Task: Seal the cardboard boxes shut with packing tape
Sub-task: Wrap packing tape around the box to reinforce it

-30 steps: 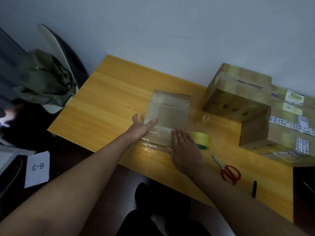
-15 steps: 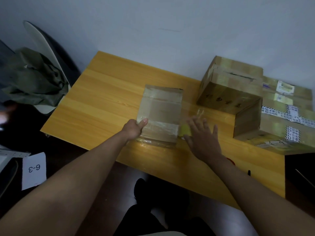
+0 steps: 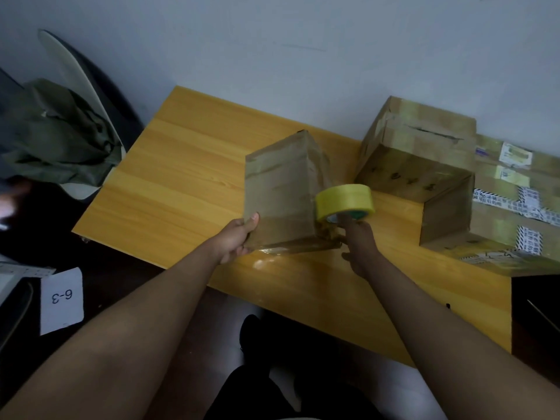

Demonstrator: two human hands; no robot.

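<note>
The small cardboard box [image 3: 281, 192] stands tilted on the near part of the wooden table [image 3: 181, 177]. Only its near bottom edge seems to touch the wood. The left hand [image 3: 239, 237] grips its lower left corner, thumb on the front face. The right hand [image 3: 359, 241] holds the yellow tape roll [image 3: 345, 201] just beside the right edge of the box, with a finger in the core, as far as the dim light shows. Two bigger taped boxes [image 3: 424, 165] lie at the right, near the wall.

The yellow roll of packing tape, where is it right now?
In the head view, the yellow roll of packing tape is held up by the right hand, beside the right side of the small cardboard box.
</note>
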